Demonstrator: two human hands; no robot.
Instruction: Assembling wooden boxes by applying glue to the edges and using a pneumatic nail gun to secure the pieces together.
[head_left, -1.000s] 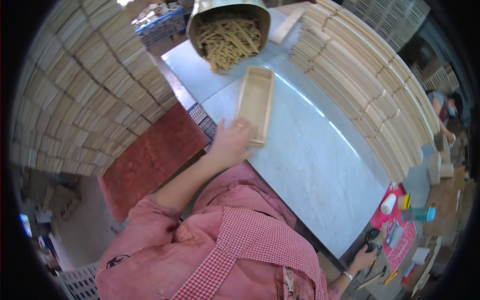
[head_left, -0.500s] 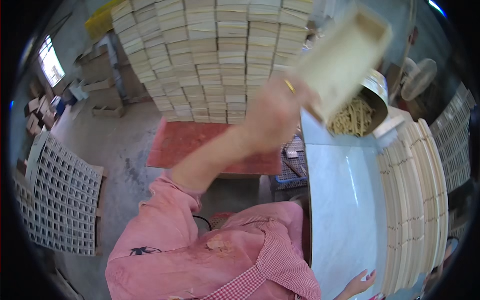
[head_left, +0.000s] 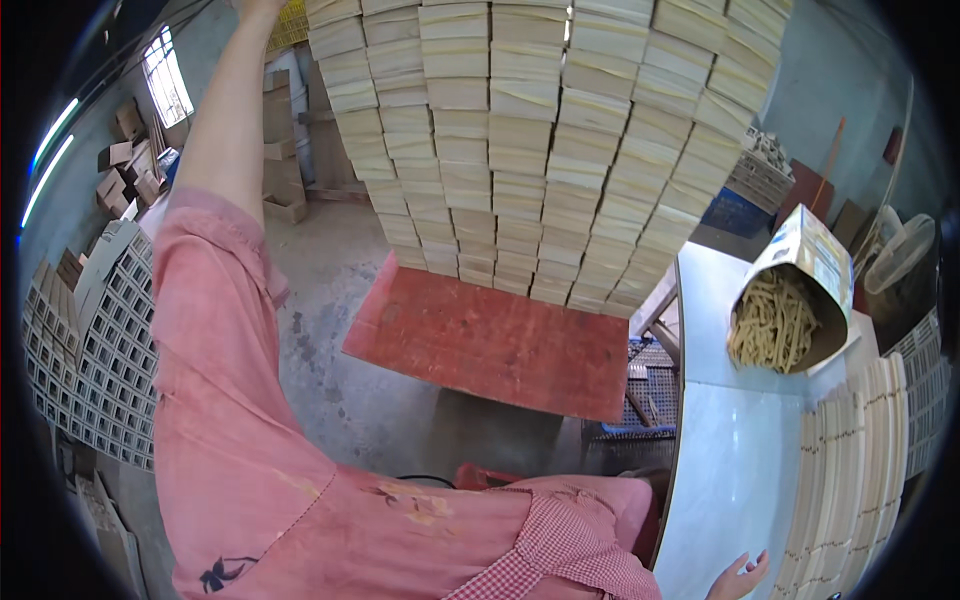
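A workshop with a bare concrete floor (head_left: 330, 330) holds a tall wall of stacked wooden trays (head_left: 560, 140) standing on a red board (head_left: 490, 340). To the right, a pale surface (head_left: 740, 470) carries an open cardboard box (head_left: 800, 290) filled with short wooden sticks (head_left: 772, 320), beside a row of wooden slats (head_left: 850, 470). The left arm reaches up beside the stack; its hand is cut off at the top edge, so its fingers cannot be judged. The right hand (head_left: 738, 580) rests on the surface near the slats, fingers loosely spread, holding nothing.
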